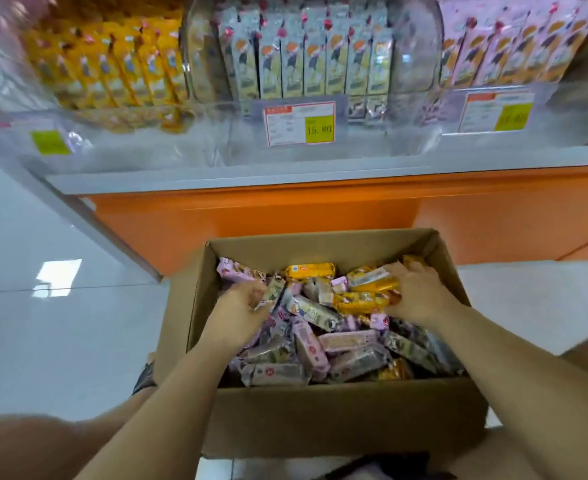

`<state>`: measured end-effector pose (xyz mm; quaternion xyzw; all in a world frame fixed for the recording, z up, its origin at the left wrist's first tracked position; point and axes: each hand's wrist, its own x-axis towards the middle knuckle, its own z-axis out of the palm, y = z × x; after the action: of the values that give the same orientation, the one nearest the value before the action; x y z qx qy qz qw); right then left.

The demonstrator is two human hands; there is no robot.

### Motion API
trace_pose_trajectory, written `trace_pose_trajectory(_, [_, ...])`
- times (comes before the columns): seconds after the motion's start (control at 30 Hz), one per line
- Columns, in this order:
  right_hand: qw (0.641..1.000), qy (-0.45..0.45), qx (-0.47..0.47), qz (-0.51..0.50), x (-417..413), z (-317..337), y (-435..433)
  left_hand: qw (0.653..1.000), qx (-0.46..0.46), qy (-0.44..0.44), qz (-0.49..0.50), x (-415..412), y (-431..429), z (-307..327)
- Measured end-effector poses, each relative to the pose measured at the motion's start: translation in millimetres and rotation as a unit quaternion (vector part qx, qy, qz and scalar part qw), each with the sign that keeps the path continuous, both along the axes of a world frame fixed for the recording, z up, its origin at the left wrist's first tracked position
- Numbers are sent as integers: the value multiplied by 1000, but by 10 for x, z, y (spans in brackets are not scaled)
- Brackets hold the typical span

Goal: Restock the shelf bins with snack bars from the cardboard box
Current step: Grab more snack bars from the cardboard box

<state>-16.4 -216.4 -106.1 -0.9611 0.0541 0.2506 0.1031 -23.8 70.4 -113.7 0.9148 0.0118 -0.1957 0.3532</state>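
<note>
An open cardboard box (337, 417) stands on the floor below me, holding several loose snack bars in pink, grey-green and yellow wrappers. My left hand (240, 306) reaches into the box's left side and pinches a grey-green bar (272, 293). My right hand (420, 292) is at the box's right side, its fingers curled over a bunch of yellow bars (365, 299). Above, clear shelf bins hold upright bars: yellow ones (112, 64) at left, grey-green ones (306, 60) in the middle, pink ones (507, 46) at right.
An orange shelf base (285, 216) with a grey ledge (216, 178) runs behind the box. Price tags (299, 123) hang on the bin fronts. White glossy floor tiles (43, 323) spread to the left. My knees show at the bottom corners.
</note>
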Motion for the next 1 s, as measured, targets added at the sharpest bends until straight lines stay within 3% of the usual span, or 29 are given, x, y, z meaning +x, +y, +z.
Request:
trace_pose_trajectory(0.17, [998, 10, 28, -59, -10, -48, -79, 998, 48, 42, -29, 100, -146, -173])
trace_pose_trajectory(0.43, [999, -9, 20, -29, 14, -45, -117, 990, 94, -11, -108, 220, -630, -261])
trace_pose_trajectory(0.67, [999, -39, 30, 7, -28, -278, -31, 997, 53, 47, -17, 481, -622, -407])
trace_pose_trajectory(1.0, [999, -29, 35, 24, 158, -303, -170, 994, 99, 44, -28, 635, -683, -638])
